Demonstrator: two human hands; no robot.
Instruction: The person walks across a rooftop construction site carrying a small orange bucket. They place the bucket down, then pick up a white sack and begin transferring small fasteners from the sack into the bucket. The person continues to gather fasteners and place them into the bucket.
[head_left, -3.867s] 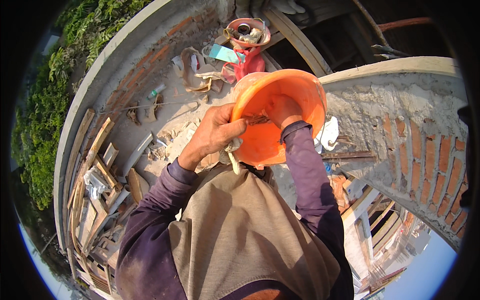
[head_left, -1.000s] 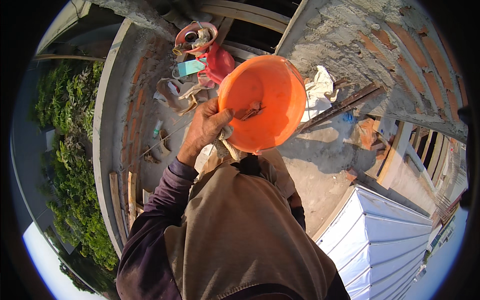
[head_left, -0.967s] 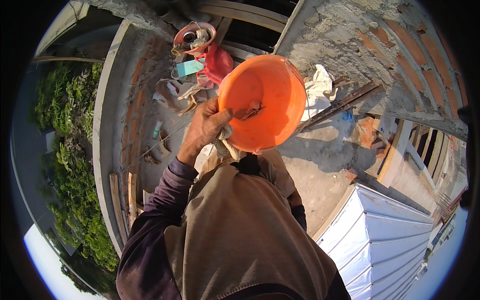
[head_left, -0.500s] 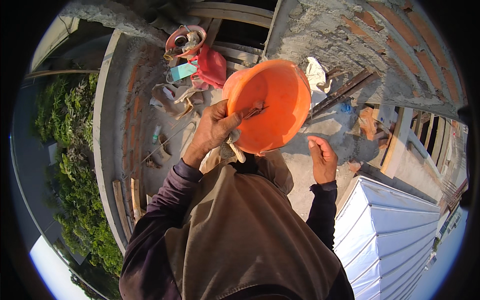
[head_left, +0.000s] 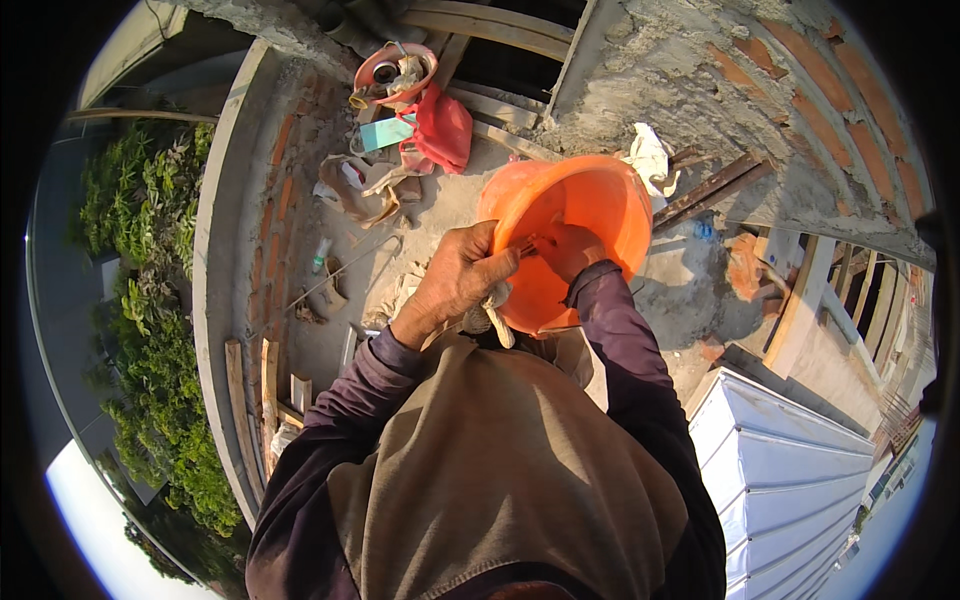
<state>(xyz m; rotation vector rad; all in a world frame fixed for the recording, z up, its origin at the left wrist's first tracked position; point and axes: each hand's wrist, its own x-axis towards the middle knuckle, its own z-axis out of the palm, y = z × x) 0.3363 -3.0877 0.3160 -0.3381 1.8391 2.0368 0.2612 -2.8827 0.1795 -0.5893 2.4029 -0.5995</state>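
Note:
An orange plastic bucket (head_left: 625, 205) is tilted in front of me with its mouth toward me. My left hand (head_left: 452, 278) grips its left rim, thumb on the inside and fingers behind. Below that hand hangs a whitish knitted piece of cloth, perhaps a glove (head_left: 497, 316). My right hand (head_left: 577, 250) is down inside the bucket, its fingers bent together at a few thin, rusty-brown pieces (head_left: 528, 246). They look like nails, but are too small to tell surely. The fingertips are partly hidden, so what they pinch does not show.
Ahead on the concrete floor lie a red bag (head_left: 445, 130), a pink bowl-like container (head_left: 415, 85) with items in it, and a white cloth (head_left: 650, 155). A low wall (head_left: 225, 200) runs along the left. Boards (head_left: 800, 295) and a white ribbed roof (head_left: 790, 490) are at right.
My right hand has moved from the right of the bucket to inside it, at the small pieces. The bucket and left hand have shifted slightly right and down in view.

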